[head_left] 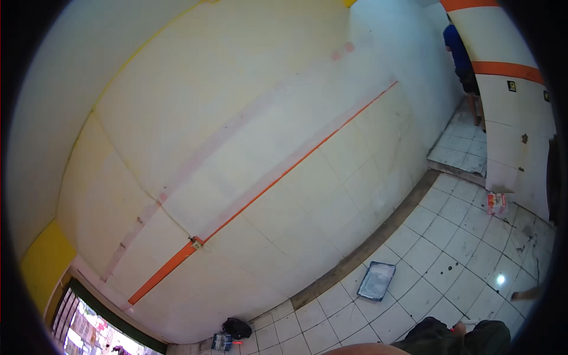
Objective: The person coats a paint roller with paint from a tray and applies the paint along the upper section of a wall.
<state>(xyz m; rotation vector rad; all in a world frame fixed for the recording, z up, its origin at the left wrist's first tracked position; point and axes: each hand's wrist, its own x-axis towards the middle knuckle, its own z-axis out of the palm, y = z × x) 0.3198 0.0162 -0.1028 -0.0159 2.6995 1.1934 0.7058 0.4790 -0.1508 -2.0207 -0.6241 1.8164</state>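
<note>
At the lower edge, between folds of dark cloth point(426, 337) over my legs, part of a hand shows, seemingly my right hand point(459, 329). Its fingers look closed around a slim tool point(471, 322) with a red part and a white part; most of it is hidden, and its kind is unclear. A strip of bare skin point(367, 349) curves along the bottom edge, and I cannot tell whether it is an arm or a leg. My left hand does not show. Ahead on the tiles lies a dark-rimmed paint tray point(376, 281) with a whitish coating inside.
A pale wall point(284, 177) with an orange stripe fills the middle. A black bag point(236, 328) and a small container point(222, 341) lie at its foot. A red-and-white packet point(496, 203) stands near the raised doorway point(458, 167), where a person in blue point(458, 53) stands. Dark spots mark the tiles.
</note>
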